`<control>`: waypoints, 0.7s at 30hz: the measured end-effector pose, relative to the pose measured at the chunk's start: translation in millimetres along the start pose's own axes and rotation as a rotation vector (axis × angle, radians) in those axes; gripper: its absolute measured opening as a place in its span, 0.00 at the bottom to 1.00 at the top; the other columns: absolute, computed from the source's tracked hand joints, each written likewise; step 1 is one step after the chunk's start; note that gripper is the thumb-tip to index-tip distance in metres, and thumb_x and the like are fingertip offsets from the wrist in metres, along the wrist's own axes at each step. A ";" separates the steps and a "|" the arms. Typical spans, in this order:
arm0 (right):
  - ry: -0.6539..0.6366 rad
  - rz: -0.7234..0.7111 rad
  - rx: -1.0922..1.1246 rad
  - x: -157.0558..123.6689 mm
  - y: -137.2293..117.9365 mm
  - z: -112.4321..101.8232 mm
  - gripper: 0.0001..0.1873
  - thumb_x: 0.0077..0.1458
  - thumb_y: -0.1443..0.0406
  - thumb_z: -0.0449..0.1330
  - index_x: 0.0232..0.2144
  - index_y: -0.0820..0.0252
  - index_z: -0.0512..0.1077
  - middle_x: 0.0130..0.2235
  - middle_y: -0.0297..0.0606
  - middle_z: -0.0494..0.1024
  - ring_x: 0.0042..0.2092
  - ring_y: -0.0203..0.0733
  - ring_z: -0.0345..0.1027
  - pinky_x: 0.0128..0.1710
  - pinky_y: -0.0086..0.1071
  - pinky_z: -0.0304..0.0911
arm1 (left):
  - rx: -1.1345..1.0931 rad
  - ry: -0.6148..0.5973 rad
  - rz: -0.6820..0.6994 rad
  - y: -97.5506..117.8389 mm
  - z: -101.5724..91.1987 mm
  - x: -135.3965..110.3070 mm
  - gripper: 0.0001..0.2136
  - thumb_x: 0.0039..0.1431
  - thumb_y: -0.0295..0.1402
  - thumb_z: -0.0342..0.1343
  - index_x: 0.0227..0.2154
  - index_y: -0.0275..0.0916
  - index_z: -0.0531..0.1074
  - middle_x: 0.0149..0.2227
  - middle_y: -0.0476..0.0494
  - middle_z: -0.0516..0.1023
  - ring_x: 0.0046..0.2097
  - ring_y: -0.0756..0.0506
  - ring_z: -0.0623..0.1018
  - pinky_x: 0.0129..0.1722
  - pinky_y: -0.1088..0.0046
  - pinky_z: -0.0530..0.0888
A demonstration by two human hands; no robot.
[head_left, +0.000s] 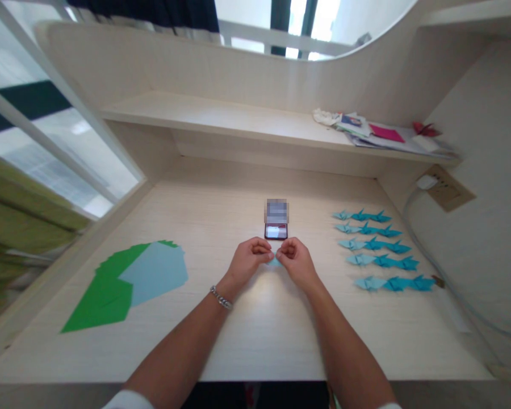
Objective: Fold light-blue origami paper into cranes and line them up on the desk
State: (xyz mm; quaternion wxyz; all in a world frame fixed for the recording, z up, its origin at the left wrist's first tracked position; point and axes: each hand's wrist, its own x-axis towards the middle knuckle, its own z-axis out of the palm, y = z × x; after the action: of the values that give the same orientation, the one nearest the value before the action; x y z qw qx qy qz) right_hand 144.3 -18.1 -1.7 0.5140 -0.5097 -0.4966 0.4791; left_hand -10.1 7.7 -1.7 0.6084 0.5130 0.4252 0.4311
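Observation:
Between my two hands is a small piece of light blue paper (274, 262), partly covered by the fingers. My left hand (252, 258) pinches it from the left, thumb and fingers together; a chain bracelet circles that wrist. From the right, my right hand (296, 261) pinches the same paper, its fingertips close to the left thumb. The paper's folds are too small to make out. Just beyond the fingertips lies a phone (276, 231) with a lit screen, its upper part blurred out.
Several rows of folded blue paper cranes (384, 262) stand at the right. Fanned green sheets (106, 301) and light blue sheets (159, 272) lie at the left. A shelf (221, 116) with papers (361, 128) spans the back. A cable (434, 261) runs from the wall socket (449, 190).

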 end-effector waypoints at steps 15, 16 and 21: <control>0.265 -0.209 -0.321 -5.0 -7.7 -4.4 0.10 0.52 0.63 0.56 0.35 0.57 0.75 0.37 0.40 0.76 0.40 0.43 0.68 0.41 0.36 0.63 | 0.108 0.158 0.071 0.1 -3.6 1.7 0.11 0.45 0.33 0.62 0.33 0.35 0.75 0.29 0.43 0.79 0.32 0.46 0.78 0.34 0.70 0.75; 0.291 -0.238 -0.360 -7.0 -9.3 -2.6 0.10 0.52 0.63 0.56 0.35 0.56 0.75 0.37 0.41 0.76 0.39 0.44 0.68 0.41 0.36 0.63 | 0.129 0.192 0.098 0.6 -3.1 1.1 0.11 0.46 0.34 0.62 0.33 0.35 0.75 0.30 0.43 0.79 0.33 0.46 0.78 0.34 0.69 0.75; 0.113 -0.165 -0.221 -9.6 -6.1 8.8 0.13 0.53 0.59 0.57 0.40 0.55 0.76 0.41 0.40 0.77 0.41 0.44 0.69 0.40 0.34 0.64 | 0.226 0.217 0.184 5.5 3.6 -6.2 0.12 0.50 0.37 0.60 0.36 0.36 0.75 0.35 0.41 0.80 0.38 0.44 0.79 0.41 0.67 0.75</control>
State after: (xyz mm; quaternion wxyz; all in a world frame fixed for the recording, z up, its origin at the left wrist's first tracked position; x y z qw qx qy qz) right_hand 135.0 -27.5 4.1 0.5195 -0.5469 -0.5568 0.3480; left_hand -8.8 1.3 4.6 0.4557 0.5652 0.4853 0.4872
